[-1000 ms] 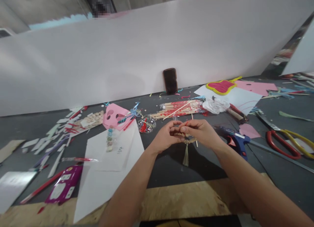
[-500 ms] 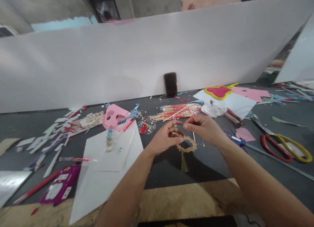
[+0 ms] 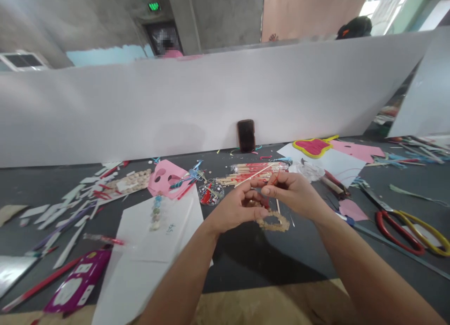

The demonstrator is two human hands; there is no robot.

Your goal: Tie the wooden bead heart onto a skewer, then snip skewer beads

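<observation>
A small ring of braided straw point(image 3: 276, 222) hangs below my hands, its upper part hidden behind my fingers. My left hand point(image 3: 239, 207) grips the ring's near side between fingers and thumb. Just to the right, my right hand point(image 3: 288, 193) pinches a thin red thread point(image 3: 275, 178) rising from the ring, with its fingertips close to my left hand. A thin wooden stick point(image 3: 277, 205) shows beneath my right hand. The tassel seen earlier cannot be made out.
Dark tabletop holds a pink foam mask point(image 3: 165, 177), wrapped wooden sticks point(image 3: 253, 174), white paper point(image 3: 158, 240), and red-and-yellow scissors point(image 3: 399, 233). A phone point(image 3: 246, 135) leans against a white board point(image 3: 211, 104). Scattered craft strips lie left.
My hands have drawn closer and the ring now hangs lower and further right. The tassel is no longer visible. The whole view has tilted upward, showing more of the room.
</observation>
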